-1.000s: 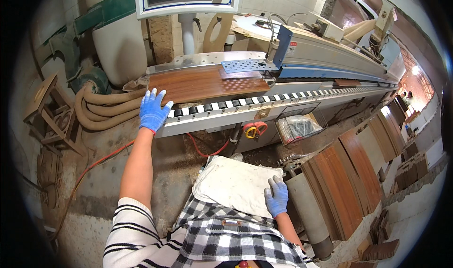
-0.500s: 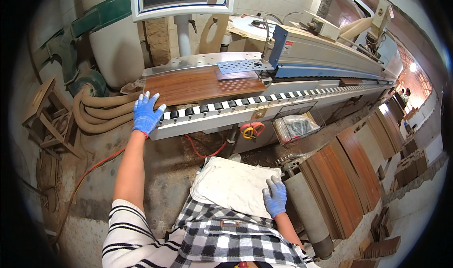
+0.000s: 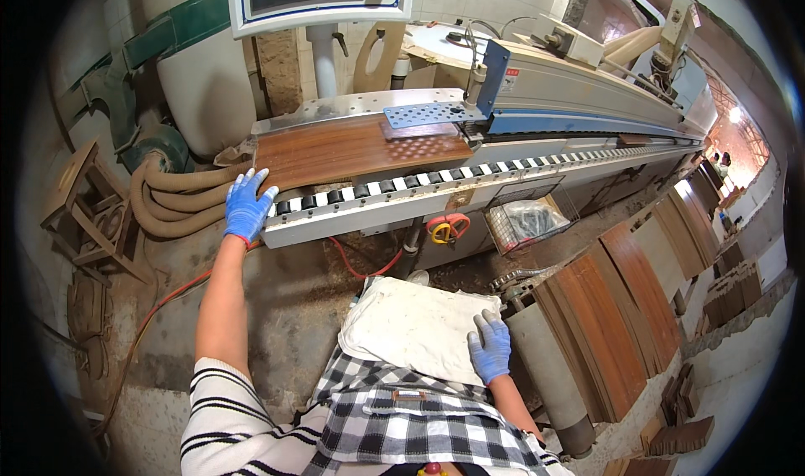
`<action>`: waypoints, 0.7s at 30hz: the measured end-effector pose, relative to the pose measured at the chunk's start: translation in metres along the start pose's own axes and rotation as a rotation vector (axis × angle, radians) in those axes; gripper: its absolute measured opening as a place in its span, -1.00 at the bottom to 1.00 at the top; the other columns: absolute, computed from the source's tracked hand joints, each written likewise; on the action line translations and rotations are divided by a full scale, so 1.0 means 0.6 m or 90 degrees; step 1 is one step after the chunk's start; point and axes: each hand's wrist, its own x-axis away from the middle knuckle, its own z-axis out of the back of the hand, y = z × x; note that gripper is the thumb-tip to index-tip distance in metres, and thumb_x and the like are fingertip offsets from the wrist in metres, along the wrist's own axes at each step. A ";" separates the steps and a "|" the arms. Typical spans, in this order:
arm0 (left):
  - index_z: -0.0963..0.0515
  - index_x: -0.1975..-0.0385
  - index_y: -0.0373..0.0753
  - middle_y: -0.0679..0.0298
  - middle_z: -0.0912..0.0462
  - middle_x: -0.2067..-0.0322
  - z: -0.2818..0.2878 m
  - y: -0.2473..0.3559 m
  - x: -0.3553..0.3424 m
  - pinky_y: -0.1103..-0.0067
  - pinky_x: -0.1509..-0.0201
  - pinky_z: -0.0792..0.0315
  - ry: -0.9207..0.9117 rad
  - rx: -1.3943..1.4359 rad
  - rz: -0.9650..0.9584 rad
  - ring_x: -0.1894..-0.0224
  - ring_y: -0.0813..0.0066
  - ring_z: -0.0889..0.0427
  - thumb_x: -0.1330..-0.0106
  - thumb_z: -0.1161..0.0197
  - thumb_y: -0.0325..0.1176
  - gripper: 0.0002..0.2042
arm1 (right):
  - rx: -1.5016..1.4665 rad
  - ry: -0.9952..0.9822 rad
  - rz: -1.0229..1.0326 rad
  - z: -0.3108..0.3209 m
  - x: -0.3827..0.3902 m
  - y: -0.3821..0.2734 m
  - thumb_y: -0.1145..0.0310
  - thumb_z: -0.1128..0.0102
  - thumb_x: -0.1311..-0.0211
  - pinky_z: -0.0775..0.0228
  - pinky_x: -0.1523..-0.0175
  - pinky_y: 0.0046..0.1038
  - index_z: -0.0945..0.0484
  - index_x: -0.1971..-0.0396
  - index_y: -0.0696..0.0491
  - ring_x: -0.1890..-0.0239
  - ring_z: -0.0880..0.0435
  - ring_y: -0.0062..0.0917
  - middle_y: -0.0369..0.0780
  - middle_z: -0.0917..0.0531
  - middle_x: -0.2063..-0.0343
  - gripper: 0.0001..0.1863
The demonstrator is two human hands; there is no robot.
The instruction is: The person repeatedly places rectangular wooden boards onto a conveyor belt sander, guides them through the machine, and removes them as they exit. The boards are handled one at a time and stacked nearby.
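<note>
A brown wood-grain board [image 3: 323, 153] lies flat on the machine's infeed end, its far right part beneath a blue perforated plate [image 3: 425, 115]. At the board's near left corner is my left hand [image 3: 247, 208], in a blue glove, fingers stretched out. Its fingertips reach the corner; whether they touch it I cannot tell. Beside the hand begins the black-and-white roller rail [image 3: 360, 193]. My right hand [image 3: 490, 350], gloved too, lies open with spread fingers on the right edge of a folded white cloth [image 3: 411, 329] over my lap.
A control panel [image 3: 321, 10] with a lit screen stands behind the machine. Brown hoses [image 3: 189, 195] curl beside a wooden stool [image 3: 92, 212] at left. Stacked boards [image 3: 591, 325] and a grey roller [image 3: 549, 379] sit at right. A wire basket [image 3: 530, 224] hangs below the rail.
My left hand has slid a little to the left, along the board's near left corner and away from the rollers. My right hand stays on the cloth, and the board shows no clear movement.
</note>
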 end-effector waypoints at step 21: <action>-0.28 -0.31 -0.12 0.04 -0.33 -0.29 -0.047 0.221 -0.021 0.32 -0.47 0.03 -0.021 -0.043 -0.069 -0.37 0.13 -0.21 -0.33 -0.02 0.17 -0.35 | 0.415 -0.016 -0.062 0.144 -0.174 0.198 0.38 -0.18 -0.10 -0.10 -0.35 -0.19 -0.38 -0.19 -0.02 -0.26 -0.31 -0.22 -0.19 -0.40 -0.22 -0.43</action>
